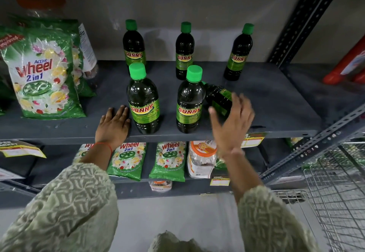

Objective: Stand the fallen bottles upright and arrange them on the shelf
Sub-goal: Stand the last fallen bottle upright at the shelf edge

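Note:
Several dark bottles with green caps and green "Sunny" labels stand upright on the grey shelf (266,101): three in a back row (184,51) and two at the front (143,101). One more bottle (220,98) lies on its side behind the front right bottle (190,101). My right hand (232,122) hovers open just in front of the fallen bottle, fingers spread and blurred, holding nothing. My left hand (113,126) rests flat on the shelf's front edge, beside the front left bottle.
Green "Wheel" detergent bags (42,73) fill the shelf's left end, and more bags and jars sit on the shelf below (167,160). A slotted metal upright (304,20) and red items (347,63) bound the right. A wire basket (335,192) is at lower right.

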`<state>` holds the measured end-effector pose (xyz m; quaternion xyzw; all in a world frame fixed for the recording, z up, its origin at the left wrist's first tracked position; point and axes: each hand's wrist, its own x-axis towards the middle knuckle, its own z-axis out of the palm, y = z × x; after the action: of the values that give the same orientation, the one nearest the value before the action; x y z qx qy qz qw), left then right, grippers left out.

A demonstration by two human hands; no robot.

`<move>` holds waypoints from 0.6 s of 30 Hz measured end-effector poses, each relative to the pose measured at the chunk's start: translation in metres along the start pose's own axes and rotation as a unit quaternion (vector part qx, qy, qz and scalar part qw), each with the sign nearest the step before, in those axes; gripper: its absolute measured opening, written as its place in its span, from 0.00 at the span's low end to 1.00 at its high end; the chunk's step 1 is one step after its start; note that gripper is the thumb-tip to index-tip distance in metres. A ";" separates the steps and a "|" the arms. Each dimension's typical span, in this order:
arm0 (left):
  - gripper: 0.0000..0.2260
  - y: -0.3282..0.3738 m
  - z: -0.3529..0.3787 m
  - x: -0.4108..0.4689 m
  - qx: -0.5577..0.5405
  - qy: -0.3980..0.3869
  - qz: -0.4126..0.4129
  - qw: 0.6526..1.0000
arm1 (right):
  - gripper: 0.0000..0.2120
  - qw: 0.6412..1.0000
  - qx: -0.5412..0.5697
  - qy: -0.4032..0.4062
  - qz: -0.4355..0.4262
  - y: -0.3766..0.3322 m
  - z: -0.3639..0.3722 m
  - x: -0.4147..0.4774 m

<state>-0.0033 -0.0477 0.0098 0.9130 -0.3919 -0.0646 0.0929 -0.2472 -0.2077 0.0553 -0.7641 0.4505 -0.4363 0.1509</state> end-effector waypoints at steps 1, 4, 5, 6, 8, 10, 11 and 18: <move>0.22 0.000 0.001 -0.001 0.001 -0.003 0.002 1.000 | 0.36 0.997 -0.068 -0.028 -0.013 0.004 -0.003 0.025; 0.22 0.001 0.002 -0.002 0.011 -0.009 -0.002 1.000 | 0.48 0.926 -0.214 -0.308 0.042 0.017 -0.002 0.090; 0.22 0.001 0.002 -0.002 0.012 -0.008 -0.003 1.000 | 0.49 0.897 -0.230 -0.372 0.067 0.021 0.000 0.099; 0.22 0.001 0.003 -0.001 0.015 -0.008 -0.004 1.000 | 0.49 0.884 -0.231 -0.399 0.079 0.026 0.003 0.104; 0.22 -0.001 0.006 -0.001 0.035 -0.007 0.003 0.999 | 0.43 0.902 -0.209 -0.367 0.093 0.033 0.011 0.107; 0.22 -0.001 0.007 0.000 0.047 -0.002 0.005 0.999 | 0.39 0.934 -0.193 -0.285 0.094 0.038 0.018 0.104; 0.22 0.000 0.006 0.000 0.044 0.000 0.001 0.999 | 0.37 0.951 -0.176 -0.237 0.091 0.039 0.021 0.102; 0.22 0.003 0.004 -0.002 0.039 0.001 -0.010 0.999 | 0.45 0.972 0.164 -0.028 0.167 0.033 0.047 0.078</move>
<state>-0.0080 -0.0489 0.0067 0.9197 -0.3853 -0.0492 0.0570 -0.2110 -0.2969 0.0487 -0.6548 0.4898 -0.4511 0.3576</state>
